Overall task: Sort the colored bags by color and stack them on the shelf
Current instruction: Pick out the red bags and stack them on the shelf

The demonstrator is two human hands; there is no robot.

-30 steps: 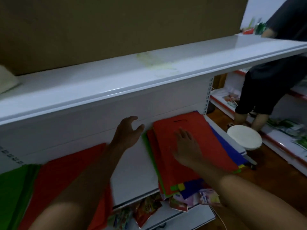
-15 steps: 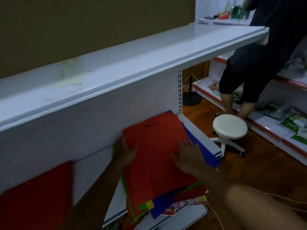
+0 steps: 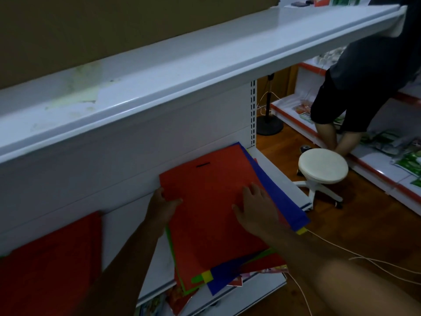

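Because the top red bag (image 3: 209,201) lies flat and thin on a mixed pile, it looks light, floppy and likely to slide over the sheets beneath, so it is best taken at an edge or corner and lifted clear, not dragged. That pile sits on the lower white shelf (image 3: 280,176), just beneath the long upper shelf (image 3: 205,65), with blue bags (image 3: 280,199) fanned out along the red bag's right edge and green (image 3: 169,242) showing along its left edge. The left hand (image 3: 163,208) holds the red bag's left edge near the upper corner, thumb over the top face, fingers apparently under it. The right hand (image 3: 256,213) lies flat with fingers spread on the red bag's right part, pressing it, gripping nothing. A second red stack (image 3: 50,265) lies well to the left of the pile, probably where this bag belongs. Right of the shelf stands a white stool (image 3: 323,166) on the wooden floor.
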